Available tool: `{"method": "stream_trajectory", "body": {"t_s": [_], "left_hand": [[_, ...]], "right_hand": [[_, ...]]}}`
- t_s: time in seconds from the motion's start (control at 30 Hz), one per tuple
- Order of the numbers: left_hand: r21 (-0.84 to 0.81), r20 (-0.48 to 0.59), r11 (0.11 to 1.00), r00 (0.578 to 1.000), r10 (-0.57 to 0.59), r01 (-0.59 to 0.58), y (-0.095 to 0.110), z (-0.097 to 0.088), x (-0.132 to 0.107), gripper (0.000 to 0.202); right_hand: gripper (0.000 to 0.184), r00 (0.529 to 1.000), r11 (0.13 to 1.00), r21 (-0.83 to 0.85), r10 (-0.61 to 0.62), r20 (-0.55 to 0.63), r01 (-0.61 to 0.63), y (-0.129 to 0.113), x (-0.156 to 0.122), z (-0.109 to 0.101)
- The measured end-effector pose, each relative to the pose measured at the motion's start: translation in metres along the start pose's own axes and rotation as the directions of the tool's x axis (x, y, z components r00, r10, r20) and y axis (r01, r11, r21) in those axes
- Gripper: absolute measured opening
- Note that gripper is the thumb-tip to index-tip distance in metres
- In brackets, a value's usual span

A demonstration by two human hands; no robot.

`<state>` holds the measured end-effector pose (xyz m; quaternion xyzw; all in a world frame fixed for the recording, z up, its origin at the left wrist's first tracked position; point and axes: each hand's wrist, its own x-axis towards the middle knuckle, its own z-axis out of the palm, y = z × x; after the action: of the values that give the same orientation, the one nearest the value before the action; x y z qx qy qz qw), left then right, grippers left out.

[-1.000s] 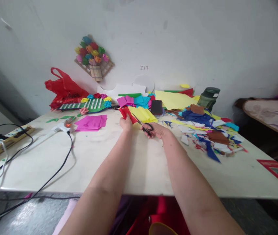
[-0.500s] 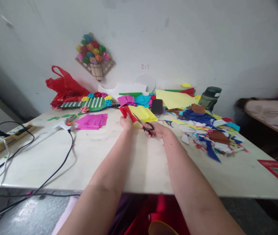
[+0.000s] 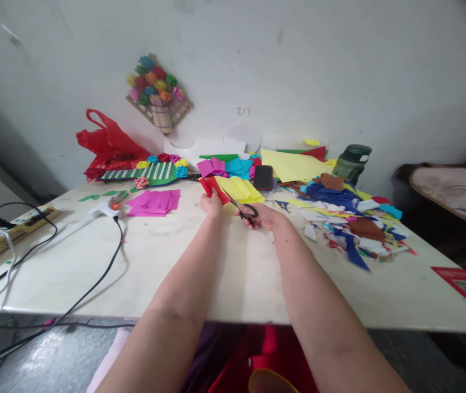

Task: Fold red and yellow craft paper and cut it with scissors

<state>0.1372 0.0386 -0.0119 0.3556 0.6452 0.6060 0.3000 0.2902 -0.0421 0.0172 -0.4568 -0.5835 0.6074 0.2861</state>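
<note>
My left hand (image 3: 212,204) is closed on red paper (image 3: 217,189), holding it up over the table's middle. Closed around the handles of black scissors (image 3: 249,213), my right hand (image 3: 263,216) is just to the right of it. The scissors' blades point up and left, to the edge of the red paper; whether they are cutting into it I cannot tell. Yellow paper (image 3: 241,189) lies right behind the blades. To the left of my hands rests a stack of magenta paper (image 3: 153,202).
Paper scraps (image 3: 351,218) are heaped on the right, before a green bottle (image 3: 352,162). A phone (image 3: 263,177) lies behind my hands. At the left are a power strip (image 3: 15,229), cables, a red plastic bag (image 3: 110,142) and a green board with paper flowers (image 3: 151,173).
</note>
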Motion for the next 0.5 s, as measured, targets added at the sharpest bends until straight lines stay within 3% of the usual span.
{"method": "stream_trajectory", "body": {"t_s": [0.5], "left_hand": [[-0.013, -0.03, 1.0, 0.999, 0.01, -0.011, -0.0027, 0.0027, 0.0008, 0.03]], "right_hand": [[0.041, 1.0, 1.0, -0.018, -0.026, -0.005, 0.026, -0.001, 0.0001, 0.0018]]}}
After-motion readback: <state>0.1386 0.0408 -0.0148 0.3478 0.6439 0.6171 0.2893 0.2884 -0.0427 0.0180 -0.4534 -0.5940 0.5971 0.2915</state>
